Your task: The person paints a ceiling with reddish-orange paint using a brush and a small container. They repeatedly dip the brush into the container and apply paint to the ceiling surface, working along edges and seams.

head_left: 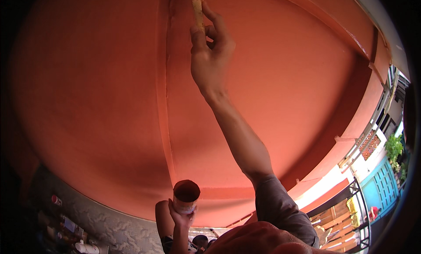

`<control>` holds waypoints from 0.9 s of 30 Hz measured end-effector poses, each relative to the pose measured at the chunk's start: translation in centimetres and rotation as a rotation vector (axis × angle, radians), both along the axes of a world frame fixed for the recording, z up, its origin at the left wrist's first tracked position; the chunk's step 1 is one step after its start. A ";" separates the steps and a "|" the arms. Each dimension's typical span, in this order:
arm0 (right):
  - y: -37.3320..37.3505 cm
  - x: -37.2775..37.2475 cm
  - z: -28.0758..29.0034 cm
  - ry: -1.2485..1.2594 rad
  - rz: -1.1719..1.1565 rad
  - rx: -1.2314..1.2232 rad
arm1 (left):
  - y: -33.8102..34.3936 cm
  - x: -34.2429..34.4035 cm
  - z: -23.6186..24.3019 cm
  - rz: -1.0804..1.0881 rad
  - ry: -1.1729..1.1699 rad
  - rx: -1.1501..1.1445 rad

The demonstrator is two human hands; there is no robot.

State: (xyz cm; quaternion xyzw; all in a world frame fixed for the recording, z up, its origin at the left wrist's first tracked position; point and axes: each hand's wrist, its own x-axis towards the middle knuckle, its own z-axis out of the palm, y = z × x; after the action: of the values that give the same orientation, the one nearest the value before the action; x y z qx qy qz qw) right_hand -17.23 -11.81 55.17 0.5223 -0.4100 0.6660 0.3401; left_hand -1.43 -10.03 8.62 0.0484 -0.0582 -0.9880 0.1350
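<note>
My right hand (212, 56) reaches up along an orange-red painted surface (280, 92), its fingers closed around the pale wooden handle of a paintbrush (198, 13). The brush's reddish far end runs up to the top edge of the picture, so its tip is cut off. Low in the middle, my left hand (183, 218) grips a round paint can (186, 205) from below and the side. Its open mouth faces me and shows a dark reddish inside; how much paint it holds I cannot tell.
A raised seam (163, 87) runs down the painted surface, left of my right arm. Lower left is a grey patterned wall (105, 225) with a white jug-like container (87, 248) and clutter. On the right are a black metal railing (363, 214), wooden slats (335, 223) and a turquoise gate (379, 184).
</note>
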 end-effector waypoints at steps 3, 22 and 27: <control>2.1 0.1 0.6 -0.055 0.069 0.082 | -0.1 0.1 -0.1 0.001 0.030 0.002; 0.5 -2.5 -0.1 -0.231 0.134 -0.196 | -0.9 0.8 -2.3 0.008 0.084 0.009; -2.5 -0.8 0.7 -0.223 0.132 -0.114 | -0.5 0.6 -1.2 0.037 0.051 -0.026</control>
State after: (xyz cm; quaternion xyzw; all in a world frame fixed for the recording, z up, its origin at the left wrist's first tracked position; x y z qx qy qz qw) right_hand -18.06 -14.30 55.89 0.4508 -0.3714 0.7629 0.2772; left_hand -0.87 -10.48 7.47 0.0227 -0.0667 -0.9854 0.1552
